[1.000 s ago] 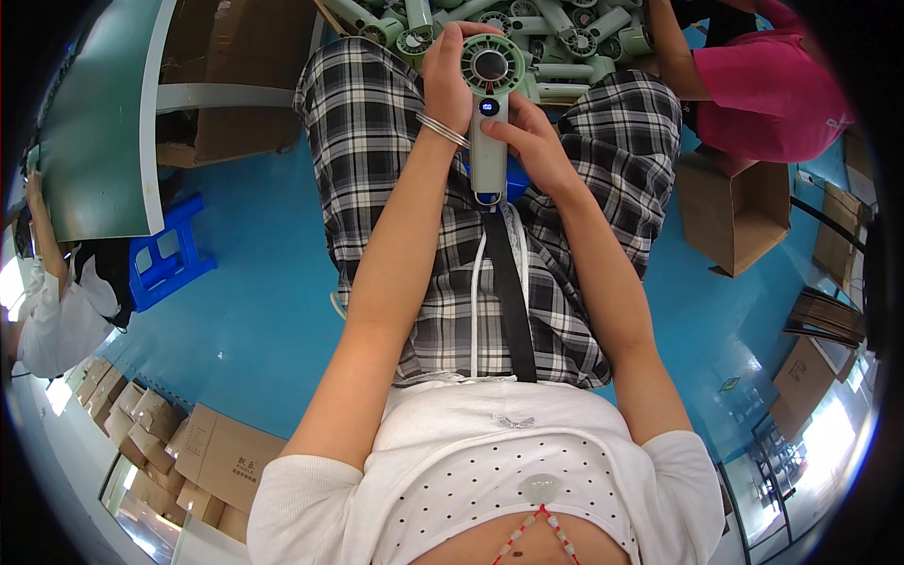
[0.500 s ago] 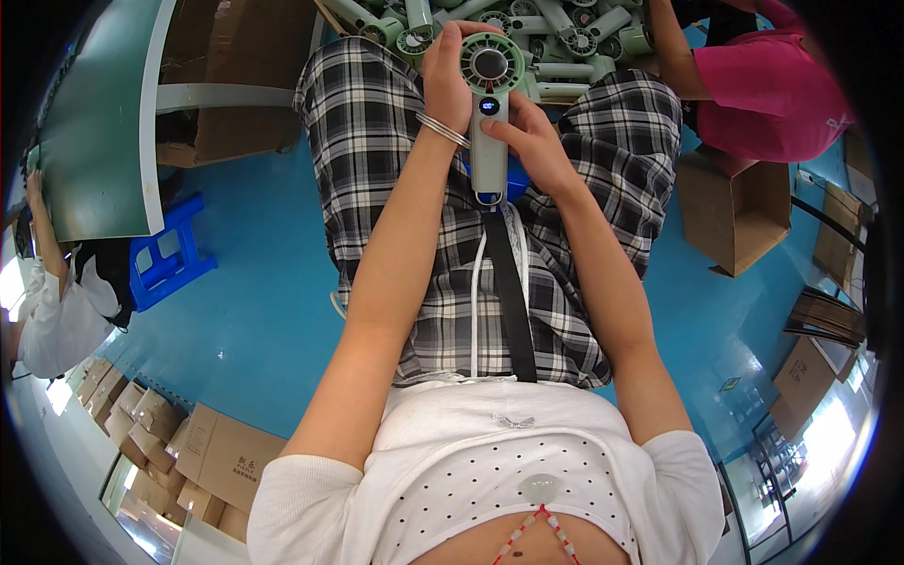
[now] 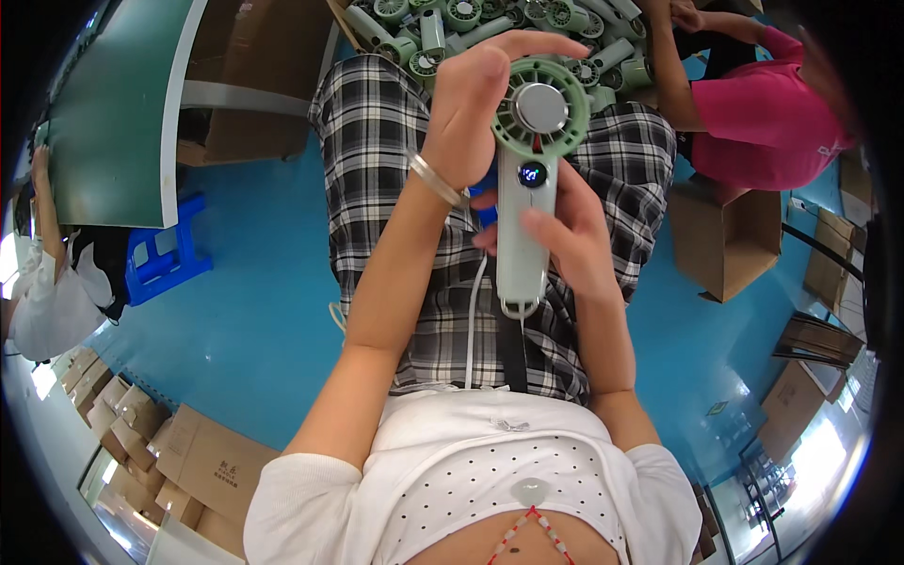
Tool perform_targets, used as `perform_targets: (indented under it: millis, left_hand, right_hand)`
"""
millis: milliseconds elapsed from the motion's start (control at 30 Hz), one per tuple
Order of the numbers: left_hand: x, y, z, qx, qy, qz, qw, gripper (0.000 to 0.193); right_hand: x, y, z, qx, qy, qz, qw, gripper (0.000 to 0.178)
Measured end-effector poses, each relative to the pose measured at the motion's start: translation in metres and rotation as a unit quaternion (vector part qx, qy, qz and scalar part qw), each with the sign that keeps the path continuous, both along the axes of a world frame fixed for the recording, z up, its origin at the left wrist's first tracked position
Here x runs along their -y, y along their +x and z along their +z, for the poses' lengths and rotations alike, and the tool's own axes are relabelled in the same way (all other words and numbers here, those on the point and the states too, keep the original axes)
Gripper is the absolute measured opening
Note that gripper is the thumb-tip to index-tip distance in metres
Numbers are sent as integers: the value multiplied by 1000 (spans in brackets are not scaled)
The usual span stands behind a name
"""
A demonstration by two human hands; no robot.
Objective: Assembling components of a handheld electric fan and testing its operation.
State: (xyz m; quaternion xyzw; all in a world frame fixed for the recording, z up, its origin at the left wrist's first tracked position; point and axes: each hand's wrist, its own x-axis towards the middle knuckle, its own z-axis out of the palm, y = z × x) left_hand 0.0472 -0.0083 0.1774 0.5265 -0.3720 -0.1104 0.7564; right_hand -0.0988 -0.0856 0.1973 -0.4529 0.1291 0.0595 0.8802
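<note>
A pale green handheld fan [image 3: 523, 231] is upright over my lap, its round head at the top and a small lit display below it. My right hand [image 3: 586, 231] grips the handle from the right, thumb across its front and fingertips showing past its left side. My left hand [image 3: 468, 108] is beside the fan head, open, with fingers stretched over its top toward the right; whether it touches the rim I cannot tell. A loop hangs at the handle's lower end.
Beyond my knees lies a heap of similar fans [image 3: 461, 14]. A person in a pink top [image 3: 763, 99] sits at the right near an open cardboard box [image 3: 725, 235]. At left are a green-topped table [image 3: 113, 122], a blue stool [image 3: 165, 259] and another person in white [image 3: 61, 301].
The fan has come up closer to me and slightly right. My left hand has loosened from the fan's side, its fingers now extended over the head. My right hand still holds the handle.
</note>
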Motion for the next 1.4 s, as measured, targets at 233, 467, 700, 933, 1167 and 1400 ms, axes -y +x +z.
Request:
perform_targets:
  millis: [233, 467, 700, 933, 1167, 1400]
  left_hand:
    - [-26, -25, 64, -165, -167, -63, 970, 90]
    - [-59, -27, 76, -177, -226, -135, 948, 84]
    - [36, -104, 25, -289, -335, -247, 862, 49]
    - [21, -148, -16, -446, -187, -213, 849, 47]
    - [26, -115, -37, -420, -94, -136, 892, 45]
    - [0, -14, -51, -336, -6, -2, 942, 43]
  right_hand:
    - [-9, -23, 60, 21, 134, 71, 988, 71]
    - [-25, -27, 74, 23, 180, 154, 971, 82]
    - [-91, -19, 55, 279, 162, 118, 939, 77]
    - [-64, -42, 76, 251, 375, 66, 890, 53]
    - [-69, -45, 64, 265, 209, 55, 940, 57]
    - [-19, -9, -25, 82, 158, -61, 982, 70]
